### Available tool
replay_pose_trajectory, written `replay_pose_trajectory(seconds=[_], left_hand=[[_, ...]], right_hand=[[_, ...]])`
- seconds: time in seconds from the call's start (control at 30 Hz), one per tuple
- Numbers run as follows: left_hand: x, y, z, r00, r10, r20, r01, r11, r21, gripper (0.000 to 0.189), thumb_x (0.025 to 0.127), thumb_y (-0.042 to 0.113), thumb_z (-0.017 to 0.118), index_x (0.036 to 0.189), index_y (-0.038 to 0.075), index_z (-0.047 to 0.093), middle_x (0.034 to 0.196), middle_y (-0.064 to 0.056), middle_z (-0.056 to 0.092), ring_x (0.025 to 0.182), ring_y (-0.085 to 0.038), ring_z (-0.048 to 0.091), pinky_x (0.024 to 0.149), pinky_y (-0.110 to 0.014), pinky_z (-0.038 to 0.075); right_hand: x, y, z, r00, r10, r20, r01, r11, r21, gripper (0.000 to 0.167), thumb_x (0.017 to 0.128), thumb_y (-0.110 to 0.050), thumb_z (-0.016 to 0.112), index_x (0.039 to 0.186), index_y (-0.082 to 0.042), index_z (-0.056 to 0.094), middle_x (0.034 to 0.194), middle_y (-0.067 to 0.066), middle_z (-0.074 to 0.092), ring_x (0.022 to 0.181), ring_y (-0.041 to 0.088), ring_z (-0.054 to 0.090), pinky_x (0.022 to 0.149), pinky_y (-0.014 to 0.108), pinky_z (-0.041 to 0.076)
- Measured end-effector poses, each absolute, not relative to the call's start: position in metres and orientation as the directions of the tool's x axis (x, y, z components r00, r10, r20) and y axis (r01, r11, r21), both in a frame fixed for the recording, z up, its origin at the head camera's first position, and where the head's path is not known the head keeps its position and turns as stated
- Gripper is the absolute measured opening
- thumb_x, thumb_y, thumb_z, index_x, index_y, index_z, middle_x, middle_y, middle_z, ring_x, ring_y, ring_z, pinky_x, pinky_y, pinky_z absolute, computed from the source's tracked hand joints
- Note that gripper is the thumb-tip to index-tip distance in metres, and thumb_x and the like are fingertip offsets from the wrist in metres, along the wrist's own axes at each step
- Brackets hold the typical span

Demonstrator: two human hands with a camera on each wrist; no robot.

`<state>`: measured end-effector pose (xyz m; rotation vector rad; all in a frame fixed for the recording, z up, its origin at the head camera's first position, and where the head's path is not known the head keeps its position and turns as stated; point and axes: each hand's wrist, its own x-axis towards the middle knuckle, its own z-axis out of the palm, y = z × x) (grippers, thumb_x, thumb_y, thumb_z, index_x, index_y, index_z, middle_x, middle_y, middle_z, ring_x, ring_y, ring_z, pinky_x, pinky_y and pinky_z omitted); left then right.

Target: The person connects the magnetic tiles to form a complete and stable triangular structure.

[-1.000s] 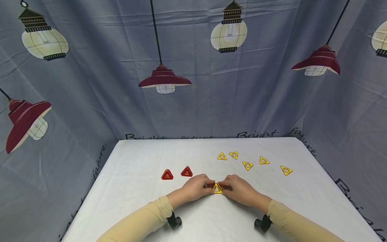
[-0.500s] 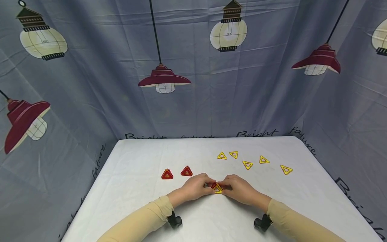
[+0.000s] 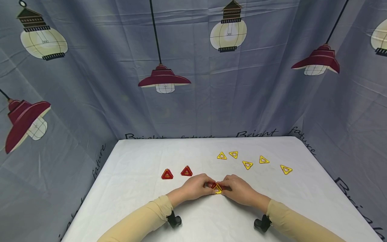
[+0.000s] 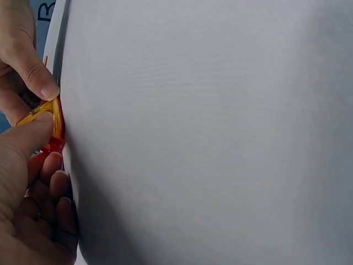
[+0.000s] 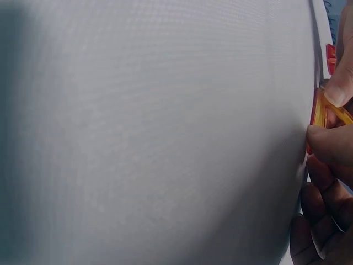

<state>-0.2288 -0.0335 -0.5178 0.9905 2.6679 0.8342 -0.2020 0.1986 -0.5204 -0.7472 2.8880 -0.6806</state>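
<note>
In the head view my left hand (image 3: 197,186) and right hand (image 3: 239,189) meet at the middle of the white table. Between their fingertips is a yellow triangle frame (image 3: 218,189), with a red triangle piece (image 3: 214,185) showing behind its upper left side. Both hands pinch this pair, one from each side. The left wrist view shows a thumb lying across the yellow frame (image 4: 57,124), with red along its lower edge. From the right wrist, thumb tips press the yellow frame (image 5: 321,113) against red. Fingers hide much of the red piece.
Two red triangle pieces, one on the left (image 3: 167,174) and another nearer the hands (image 3: 186,171), sit on the white table (image 3: 136,154). Several yellow triangle frames lie toward the back and right, including one at far right (image 3: 286,169). A patterned curtain (image 3: 193,111) surrounds the table.
The yellow frame has tilted slightly and shifted between the fingertips, so more red shows at its upper left. Both hands keep nearly the same place; the pieces on the table have not moved.
</note>
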Motion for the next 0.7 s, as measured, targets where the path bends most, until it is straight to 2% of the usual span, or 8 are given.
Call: replay_pose_trajectory(seconds=[0.27, 0.53, 0.7], left_hand=[[-0.2281, -0.0338, -0.5195, -0.777, 0.629, 0.019, 0.515, 0.618, 0.594, 0.033, 0.090, 0.039, 0.080, 0.116, 0.018, 0.076, 0.092, 0.016, 0.062, 0.081, 0.001, 0.054, 0.072, -0.019, 0.046], [-0.2266, -0.0317, -0.5178, -0.777, 0.629, 0.013, 0.520, 0.630, 0.577, 0.038, 0.086, 0.032, 0.085, 0.117, 0.013, 0.075, 0.090, 0.013, 0.062, 0.077, 0.000, 0.051, 0.069, -0.020, 0.044], [-0.2265, -0.0334, -0.5186, -0.769, 0.638, 0.032, 0.543, 0.627, 0.559, 0.036, 0.088, 0.035, 0.083, 0.117, 0.015, 0.075, 0.090, 0.014, 0.061, 0.078, 0.000, 0.051, 0.070, -0.019, 0.044]], right_hand=[[-0.2007, 0.1969, -0.5210, -0.875, -0.483, 0.024, -0.451, 0.798, -0.399, 0.035, 0.091, -0.022, 0.079, 0.125, -0.015, 0.075, 0.091, -0.019, 0.056, 0.083, 0.004, 0.047, 0.070, 0.027, 0.044], [-0.2001, 0.1963, -0.5214, -0.878, -0.478, 0.029, -0.450, 0.802, -0.393, 0.035, 0.091, -0.022, 0.079, 0.125, -0.015, 0.076, 0.090, -0.019, 0.056, 0.082, 0.004, 0.047, 0.070, 0.026, 0.044], [-0.1997, 0.1963, -0.5221, -0.874, -0.483, 0.048, -0.464, 0.800, -0.380, 0.036, 0.091, -0.023, 0.079, 0.126, -0.015, 0.075, 0.090, -0.019, 0.056, 0.082, 0.003, 0.047, 0.070, 0.026, 0.044]])
